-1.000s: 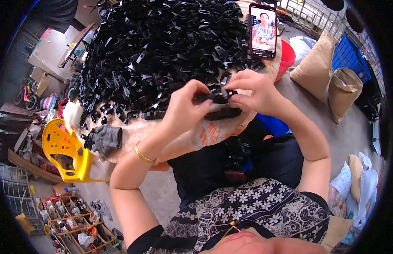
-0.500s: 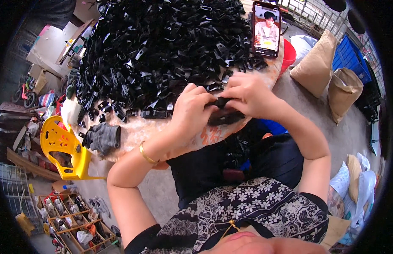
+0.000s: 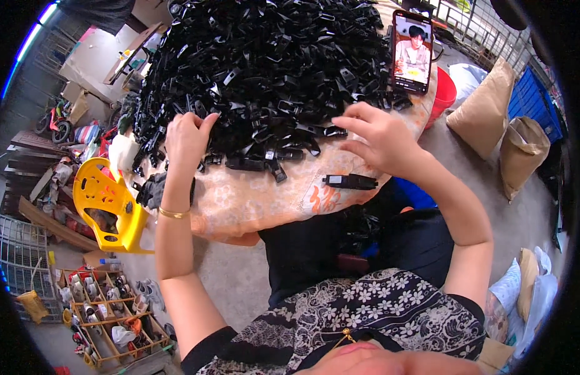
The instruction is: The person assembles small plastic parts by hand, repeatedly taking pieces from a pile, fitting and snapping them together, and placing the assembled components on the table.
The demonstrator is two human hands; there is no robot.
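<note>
A large heap of black plastic parts [image 3: 265, 75] covers the far side of a table with a patterned cloth [image 3: 240, 200]. At the heap's near left edge is my left hand [image 3: 188, 140], its thumb apart from its bent fingers and nothing visibly held. My right hand [image 3: 385, 139] hovers over the table's right part, fingers spread and empty, fingertips close to the heap's near edge. Below it, one elongated black plastic piece [image 3: 350, 182] lies alone on the cloth. Several loose black parts [image 3: 258, 162] sit along the front of the heap. Their exact kind is unclear.
A phone [image 3: 411, 53] showing a video leans at the table's far right. Grey crumpled fabric [image 3: 153, 190] lies beside my left wrist. Around the table are a yellow chair [image 3: 136, 219], a red bucket [image 3: 445, 94], brown sacks [image 3: 484, 109] and a shoe rack [image 3: 108, 322].
My hands have separated: the left moved left to the heap's edge, the right rose slightly and opened. The dark piece between them now lies on the cloth. The whole view has shifted somewhat.
</note>
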